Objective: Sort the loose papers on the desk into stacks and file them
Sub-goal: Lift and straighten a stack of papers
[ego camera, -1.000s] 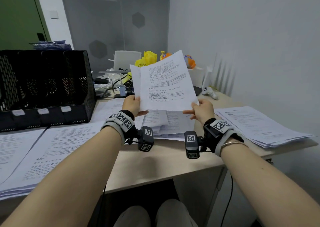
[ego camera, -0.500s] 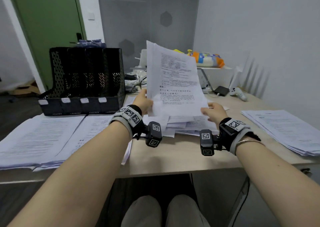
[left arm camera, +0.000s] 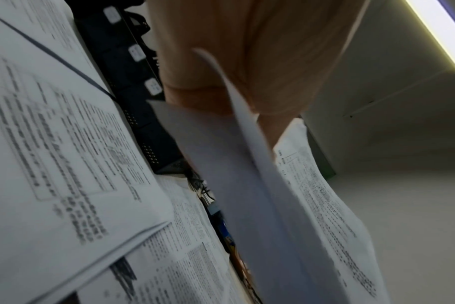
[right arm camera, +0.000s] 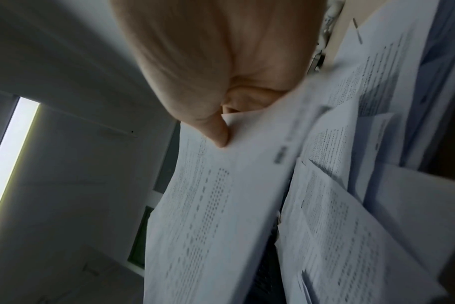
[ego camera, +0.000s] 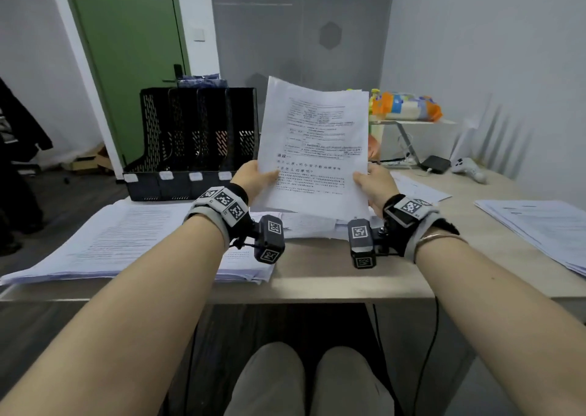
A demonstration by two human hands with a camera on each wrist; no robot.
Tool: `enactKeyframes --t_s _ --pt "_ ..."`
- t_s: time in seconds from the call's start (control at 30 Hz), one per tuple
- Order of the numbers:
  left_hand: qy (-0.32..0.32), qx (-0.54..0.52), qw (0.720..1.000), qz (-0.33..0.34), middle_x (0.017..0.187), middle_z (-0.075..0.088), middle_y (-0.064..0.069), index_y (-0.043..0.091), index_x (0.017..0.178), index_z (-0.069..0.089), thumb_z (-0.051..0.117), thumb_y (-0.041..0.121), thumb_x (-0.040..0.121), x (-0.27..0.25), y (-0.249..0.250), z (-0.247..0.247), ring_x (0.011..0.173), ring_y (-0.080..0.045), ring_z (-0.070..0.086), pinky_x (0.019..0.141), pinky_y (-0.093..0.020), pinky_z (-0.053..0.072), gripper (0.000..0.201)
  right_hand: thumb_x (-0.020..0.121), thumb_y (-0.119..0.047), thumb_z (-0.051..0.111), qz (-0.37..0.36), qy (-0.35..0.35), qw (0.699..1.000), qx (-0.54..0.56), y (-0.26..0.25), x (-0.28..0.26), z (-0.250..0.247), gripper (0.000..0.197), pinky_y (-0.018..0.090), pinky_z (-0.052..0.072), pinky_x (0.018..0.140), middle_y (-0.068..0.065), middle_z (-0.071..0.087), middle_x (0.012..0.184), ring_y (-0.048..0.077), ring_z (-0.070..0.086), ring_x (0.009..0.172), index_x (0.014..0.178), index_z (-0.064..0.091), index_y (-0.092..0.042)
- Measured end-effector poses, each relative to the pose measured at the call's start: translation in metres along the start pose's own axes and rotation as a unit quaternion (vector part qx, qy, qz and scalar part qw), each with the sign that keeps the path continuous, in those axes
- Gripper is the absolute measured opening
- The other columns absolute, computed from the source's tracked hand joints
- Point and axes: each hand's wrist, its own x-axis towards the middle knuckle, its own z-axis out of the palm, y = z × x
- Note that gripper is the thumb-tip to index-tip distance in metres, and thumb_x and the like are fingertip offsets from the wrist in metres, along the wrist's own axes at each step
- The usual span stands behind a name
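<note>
I hold a sheaf of printed sheets (ego camera: 315, 143) upright over the desk middle. My left hand (ego camera: 253, 174) grips its left edge and my right hand (ego camera: 374, 182) pinches its right edge, thumb on the front. The sheaf (left arm camera: 249, 185) rises past the palm in the left wrist view. The right wrist view shows the thumb pressing on the printed sheets (right arm camera: 210, 195). Under the sheaf lies a loose heap of papers (ego camera: 310, 225). A sorted stack (ego camera: 120, 241) lies on the desk's left, another stack (ego camera: 539, 225) at its right. A black mesh file rack (ego camera: 193, 143) stands behind the left stack.
The wooden desk (ego camera: 320, 276) has its front edge near my knees. At the back right sit a white game controller (ego camera: 469, 168), a small black box (ego camera: 436, 163) and a colourful bag (ego camera: 406, 106) on a white shelf. A green door (ego camera: 126, 60) is behind the rack.
My head has turned left, so the rack and green door now show more fully. The sheaf has come more upright and squarer between both hands, which keep their hold.
</note>
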Motion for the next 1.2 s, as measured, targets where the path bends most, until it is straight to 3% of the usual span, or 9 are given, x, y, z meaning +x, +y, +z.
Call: enactKeyframes --t_s 0.27,0.4,0.53,0.6,0.73,0.87,1.03,1.13,1.2 --pt "-0.011 0.140 0.984 -0.107 0.127 0.060 -0.012 0.001 0.127 0.054 0.063 0.023 0.089 -0.009 -0.023 -0.054 0.117 -0.034 0.056 0.099 -0.049 0.047 0.045 0.090 -0.008 0.054 -0.042 -0.038 0.993 -0.107 -0.008 -0.021 0.041 0.021 0.044 0.051 0.092 0.017 0.067 0.112 0.033 0.062 0.104 0.105 0.066 0.000" --pt "0.017 0.247 0.961 -0.122 0.122 0.060 -0.022 -0.007 0.122 0.055 0.063 0.024 0.089 -0.017 -0.037 -0.076 0.113 -0.038 0.058 0.096 -0.046 0.049 0.046 0.092 -0.012 0.056 -0.029 -0.092 0.987 -0.131 -0.012 -0.034 0.060 0.023 0.036 0.053 0.074 0.018 0.066 0.113 0.032 0.064 0.102 0.110 0.063 0.001" --pt "-0.027 0.332 0.928 -0.169 0.115 0.063 -0.023 -0.010 0.119 0.056 0.059 0.031 0.091 -0.028 -0.046 -0.097 0.094 -0.032 0.060 0.067 -0.035 0.048 0.049 0.091 -0.017 0.059 0.008 -0.132 0.977 -0.167 -0.012 -0.045 0.082 0.027 0.032 0.047 0.052 0.020 0.062 0.088 0.028 0.058 0.066 0.102 0.062 0.008" --pt "-0.037 0.357 0.914 -0.192 0.120 0.061 -0.024 -0.009 0.122 0.054 0.058 0.031 0.092 -0.035 -0.049 -0.106 0.095 -0.033 0.060 0.069 -0.034 0.045 0.051 0.088 -0.011 0.061 0.036 -0.159 0.971 -0.174 -0.012 -0.051 0.091 0.010 0.027 0.036 0.045 0.016 0.051 0.078 0.021 0.047 0.050 0.091 0.056 -0.003" --pt "-0.028 0.367 0.902 -0.225 0.127 0.058 -0.022 -0.010 0.128 0.049 0.058 0.031 0.091 -0.046 -0.059 -0.124 0.103 -0.030 0.058 0.070 -0.033 0.043 0.056 0.083 -0.003 0.064 0.056 -0.220 0.953 -0.203 -0.010 -0.059 0.105 0.022 0.030 0.034 0.048 0.017 0.053 0.069 0.023 0.046 0.054 0.103 0.055 -0.002" --pt "-0.002 0.301 0.924 -0.233 0.135 0.052 -0.020 -0.003 0.134 0.046 0.062 0.024 0.090 -0.052 -0.070 -0.133 0.114 -0.032 0.055 0.077 -0.034 0.043 0.054 0.083 0.002 0.062 0.074 -0.220 0.953 -0.195 -0.004 -0.067 0.116 0.047 0.031 0.036 0.050 0.013 0.052 0.062 0.021 0.046 0.054 0.124 0.045 0.019" --pt "0.053 0.157 0.972 -0.165 0.121 0.055 -0.012 0.010 0.134 0.048 0.063 0.016 0.089 -0.055 -0.074 -0.140 0.106 -0.021 0.051 0.089 -0.037 0.044 0.047 0.084 0.002 0.062 0.098 -0.233 0.949 -0.188 0.000 -0.076 0.123 0.040 0.025 0.037 0.049 0.010 0.053 0.058 0.017 0.048 0.052 0.119 0.049 0.016" --pt "0.052 0.113 0.986 -0.112 0.115 0.060 -0.004 0.015 0.128 0.054 0.063 0.017 0.088 -0.054 -0.068 -0.142 0.104 -0.018 0.054 0.092 -0.037 0.044 0.041 0.083 -0.003 0.065 0.105 -0.232 0.949 -0.185 0.002 -0.075 0.124 0.024 0.026 0.034 0.046 0.007 0.054 0.052 0.016 0.051 0.052 0.105 0.056 0.001" --pt "0.039 0.080 0.992 -0.089 0.109 0.061 -0.002 0.015 0.125 0.055 0.063 0.015 0.089 -0.053 -0.061 -0.138 0.104 -0.019 0.055 0.093 -0.037 0.044 0.037 0.084 -0.011 0.067 0.106 -0.222 0.952 -0.179 0.001 -0.072 0.122 0.043 0.028 0.033 0.047 0.012 0.055 0.067 0.020 0.051 0.060 0.118 0.051 0.009"
